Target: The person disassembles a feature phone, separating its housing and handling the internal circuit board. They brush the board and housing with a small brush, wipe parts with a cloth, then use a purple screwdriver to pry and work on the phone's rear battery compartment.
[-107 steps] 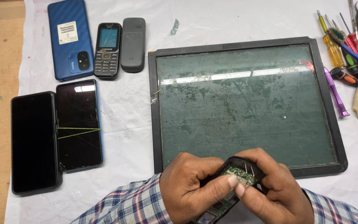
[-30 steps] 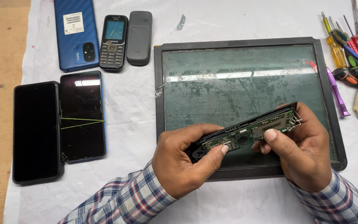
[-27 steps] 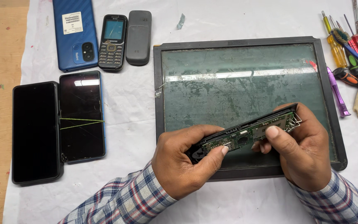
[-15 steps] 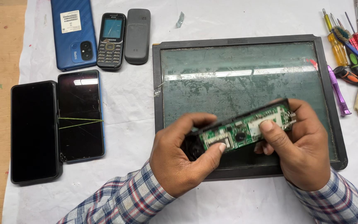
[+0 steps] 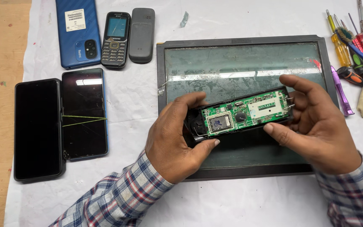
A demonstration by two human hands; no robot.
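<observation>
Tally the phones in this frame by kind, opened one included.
Smartphones: 3 – blue back, black, cracked screen
Keypad phones: 2 – face up, face down
Opened phone, board showing, held by left hand and right hand: 1
Total: 6

Your two hands were bunched low at near edge of glass mat (image 5: 240,71), opened phone (image 5: 240,114) stood on end between them. Since then you spread left hand (image 5: 177,141) and right hand (image 5: 316,126) apart, laid phone lengthwise, then rolled it from edge-on until green circuit board (image 5: 242,113) faces up.
</observation>
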